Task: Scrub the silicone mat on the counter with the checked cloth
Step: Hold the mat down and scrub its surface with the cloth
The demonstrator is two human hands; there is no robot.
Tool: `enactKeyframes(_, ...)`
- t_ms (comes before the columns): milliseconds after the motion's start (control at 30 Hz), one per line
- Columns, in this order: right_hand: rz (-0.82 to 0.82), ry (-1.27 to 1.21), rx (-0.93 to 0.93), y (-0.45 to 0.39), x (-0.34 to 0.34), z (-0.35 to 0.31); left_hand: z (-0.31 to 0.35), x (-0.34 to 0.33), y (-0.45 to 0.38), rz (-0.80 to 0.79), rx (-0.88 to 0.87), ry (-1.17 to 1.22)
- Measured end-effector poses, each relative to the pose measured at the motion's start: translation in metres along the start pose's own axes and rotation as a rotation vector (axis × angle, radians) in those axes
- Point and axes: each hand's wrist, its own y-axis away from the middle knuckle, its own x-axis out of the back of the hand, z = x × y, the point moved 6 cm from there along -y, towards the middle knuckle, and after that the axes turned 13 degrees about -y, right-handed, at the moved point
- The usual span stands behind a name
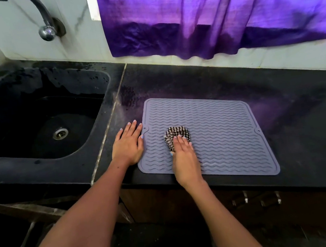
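A grey silicone mat (220, 128) with wavy ridges lies flat on the black counter (303, 125). A bunched black-and-white checked cloth (175, 135) sits on the mat's left half. My right hand (184, 157) presses down on the cloth with straight fingers laid over its near side. My left hand (128, 143) rests flat on the counter at the mat's left edge, fingers spread, its thumb touching the mat's rim.
A black sink (39, 123) with a metal drain lies to the left, under a wall tap (48, 31). A purple curtain (216, 12) hangs over the counter's back edge. The counter's front edge runs just below the mat.
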Motion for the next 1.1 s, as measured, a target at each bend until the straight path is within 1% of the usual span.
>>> enactKeyframes(33,-0.019,0.051,0.025,0.001,-0.005,0.002,0.001,0.0,0.0,-0.001,0.0,-0.001)
enactKeyframes(100,-0.029,0.079,0.035,0.0,-0.007,0.005,0.001,-0.001,0.001,0.0,0.004,-0.003)
enactKeyframes(233,-0.122,0.132,0.064,-0.006,-0.006,0.008,0.002,-0.003,0.0,-0.013,0.009,-0.018)
enactKeyframes(300,-0.16,0.062,0.075,-0.007,-0.002,0.01,0.002,-0.004,0.0,-0.016,0.01,-0.032)
enactKeyframes(367,-0.148,-0.074,0.063,-0.007,0.003,0.01,0.002,-0.003,0.001,-0.002,0.009,-0.028)
enactKeyframes(433,-0.068,-0.315,-0.019,-0.008,0.012,0.012,0.001,-0.002,0.001,-0.001,0.002,-0.014)
enactKeyframes(467,-0.014,-0.466,-0.104,-0.011,0.017,0.016,0.001,-0.002,0.001,-0.004,0.002,-0.011)
enactKeyframes(500,0.032,-0.647,-0.219,-0.014,0.022,0.023,0.001,-0.002,0.001,-0.009,0.002,-0.01)
enactKeyframes(567,0.122,-1.165,-0.502,-0.018,0.032,0.036,0.001,-0.002,0.001,-0.017,0.003,-0.008)
enactKeyframes(600,0.183,-1.366,-0.608,-0.019,0.036,0.043,0.0,-0.002,0.001,-0.019,0.003,-0.008)
enactKeyframes(633,0.237,-1.446,-0.663,-0.019,0.04,0.05,0.0,-0.003,0.001,-0.021,0.004,-0.009)
enactKeyframes(667,0.265,-1.385,-0.651,-0.018,0.046,0.054,0.0,-0.003,0.001,-0.02,0.006,-0.009)
enactKeyframes(700,0.284,-1.22,-0.589,-0.016,0.054,0.052,0.0,-0.003,0.001,-0.016,0.007,-0.007)
enactKeyframes(767,0.284,-0.777,-0.36,-0.008,0.062,0.041,0.0,-0.002,0.001,-0.012,0.007,0.001)
enactKeyframes(800,0.232,-0.613,-0.241,-0.004,0.058,0.032,0.0,-0.002,0.001,-0.01,0.008,0.005)
enactKeyframes(833,0.149,-0.507,-0.163,0.001,0.047,0.025,0.0,-0.002,0.001,-0.009,0.008,0.008)
enactKeyframes(900,-0.017,-0.216,-0.093,0.011,0.018,0.019,0.0,-0.001,0.001,-0.004,0.008,0.012)
enactKeyframes(933,-0.042,-0.038,-0.041,0.015,0.008,0.018,0.0,-0.001,0.001,-0.002,0.008,0.015)
enactKeyframes(967,-0.028,0.072,0.006,0.017,0.003,0.017,0.0,-0.001,0.002,-0.001,0.01,0.018)
enactKeyframes(1033,0.003,0.114,0.001,0.017,0.002,0.019,0.001,0.0,0.003,0.014,0.01,0.02)
enactKeyframes(1100,-0.02,0.102,-0.002,0.014,0.002,0.02,0.001,0.002,0.003,0.024,0.007,0.025)
